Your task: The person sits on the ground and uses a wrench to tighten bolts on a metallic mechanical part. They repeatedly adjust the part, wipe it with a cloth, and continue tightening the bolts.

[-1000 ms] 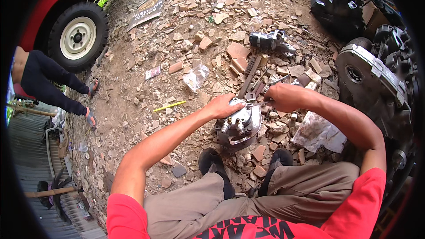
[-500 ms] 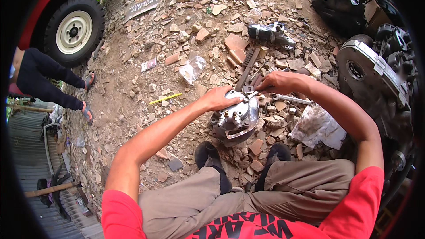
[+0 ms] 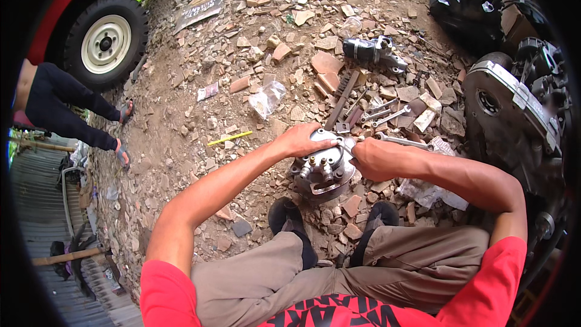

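Note:
A round silver metal engine part [image 3: 327, 172] rests on the rubble between my feet, two brass-tipped fittings standing up from its top. My left hand [image 3: 302, 140] grips its far left edge, with the thumb lying across the top beside a bolt. In my right hand [image 3: 378, 158], closed at the right side of the part, is a wrench [image 3: 347, 147]. Its slim end reaches the bolt near my left thumb, while my fingers hide most of its length.
Beyond the part lie a wire brush [image 3: 343, 97], several loose wrenches [image 3: 392, 115] and a black-and-silver starter motor [image 3: 375, 52]. An engine block [image 3: 502, 97] stands at right. A yellow strip [image 3: 230, 138] lies left. Another person's legs [image 3: 72, 103] show near a vehicle wheel [image 3: 106, 43].
My right hand has swung toward me around the bolt, turning the wrench and uncovering the loose wrenches behind it. My left hand keeps its hold on the metal part.

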### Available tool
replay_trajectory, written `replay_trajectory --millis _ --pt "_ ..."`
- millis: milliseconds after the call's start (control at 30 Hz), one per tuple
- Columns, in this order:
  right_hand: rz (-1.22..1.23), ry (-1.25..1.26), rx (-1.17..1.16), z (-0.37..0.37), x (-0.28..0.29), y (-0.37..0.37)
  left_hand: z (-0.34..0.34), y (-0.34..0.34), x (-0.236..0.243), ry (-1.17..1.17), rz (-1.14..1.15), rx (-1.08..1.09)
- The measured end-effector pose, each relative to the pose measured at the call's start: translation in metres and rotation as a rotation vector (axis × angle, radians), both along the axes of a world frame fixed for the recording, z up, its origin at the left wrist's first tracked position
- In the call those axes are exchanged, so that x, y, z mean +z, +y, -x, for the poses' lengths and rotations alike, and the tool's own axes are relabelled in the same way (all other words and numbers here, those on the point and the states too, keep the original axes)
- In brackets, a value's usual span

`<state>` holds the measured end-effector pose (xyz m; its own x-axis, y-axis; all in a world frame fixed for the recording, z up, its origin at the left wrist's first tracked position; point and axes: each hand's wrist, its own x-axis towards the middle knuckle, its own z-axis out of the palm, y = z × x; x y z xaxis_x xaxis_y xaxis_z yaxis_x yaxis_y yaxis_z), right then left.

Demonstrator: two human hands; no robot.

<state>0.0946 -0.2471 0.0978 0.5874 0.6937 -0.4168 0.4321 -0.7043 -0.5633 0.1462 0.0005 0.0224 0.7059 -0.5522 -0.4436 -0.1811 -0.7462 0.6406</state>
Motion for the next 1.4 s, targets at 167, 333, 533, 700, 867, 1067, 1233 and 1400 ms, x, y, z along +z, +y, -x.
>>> replay_trajectory --millis 167,333,533,700,867,1067,1233,1400 --pt "0.058 0.052 -0.024 -0.042 0.033 -0.014 -0.001 -0.002 0.002 0.023 0.004 -0.012" --pt "-0.028 0.103 0.106 -0.067 0.005 -0.035 0.0 -0.004 0.011 0.04 -0.025 0.011" --pt "-0.114 0.063 0.094 -0.068 -0.036 -0.049 -0.001 0.0 -0.001 0.051 -0.029 -0.027" --pt "-0.155 0.051 0.171 -0.074 -0.055 -0.052 -0.001 0.003 -0.001 0.021 -0.011 -0.075" --pt "-0.097 -0.097 0.205 -0.075 -0.045 -0.048 -0.003 0.0 0.006 0.07 -0.073 -0.036" --pt "0.052 0.071 0.051 -0.034 -0.025 -0.03 -0.004 0.002 0.004 0.112 -0.105 -0.019" --pt "-0.022 -0.097 -0.105 0.031 -0.004 -0.009 -0.005 0.004 -0.006 0.081 -0.064 -0.025" --pt "0.011 -0.21 -0.07 -0.025 0.004 -0.029 -0.002 0.003 -0.006 0.041 -0.059 0.0"
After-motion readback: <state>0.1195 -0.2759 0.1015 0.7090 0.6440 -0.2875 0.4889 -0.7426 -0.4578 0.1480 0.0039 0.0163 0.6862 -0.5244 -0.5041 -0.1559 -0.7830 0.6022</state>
